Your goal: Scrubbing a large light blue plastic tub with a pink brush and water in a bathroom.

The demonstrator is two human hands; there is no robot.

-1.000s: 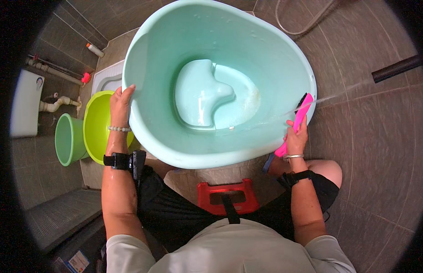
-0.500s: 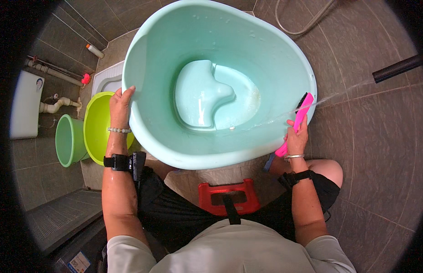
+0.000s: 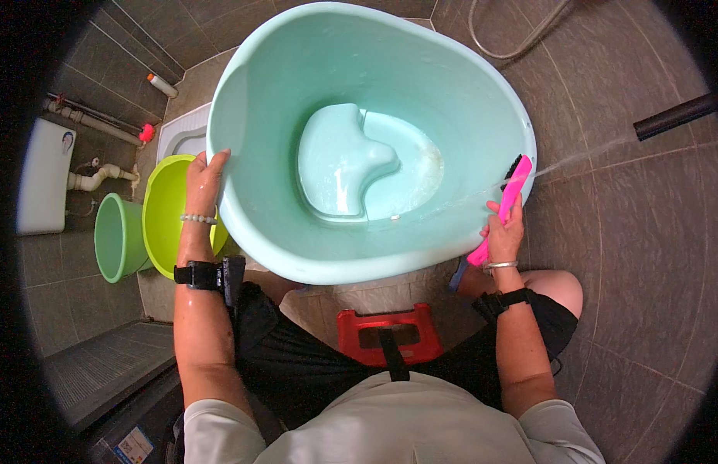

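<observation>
Along the right edge of the frame, a black spout (image 3: 676, 116) projects inward, and a thin water stream (image 3: 579, 157) slants from it to the brush and on into the tub; a pale hose (image 3: 507, 56) loops at upper right. At left are a white tank (image 3: 46, 178), a bent pipe (image 3: 104, 174) and a white floor toilet (image 3: 177, 127), the last partly hidden by the tub and basin. A red stool (image 3: 428, 332) occupies the lower centre, crossed by a dark strap (image 3: 391, 356). Of the containers, the turquoise tub (image 3: 320, 269) fills the upper centre; its wet floor bears a moulded seat (image 3: 340, 158) and a small white piece (image 3: 394, 218). The lime basin (image 3: 162, 213), partly covered by the left arm, stands beside a green bucket (image 3: 131, 240) at centre left; their contents cannot be made out. The left hand (image 3: 206, 182) clasps the tub's left rim. The right hand (image 3: 504, 236), curled around the handle, grips the pink brush (image 3: 517, 182), black bristles facing inward, at the tub's lower-right rim; whether this hand touches the rim is unclear.
</observation>
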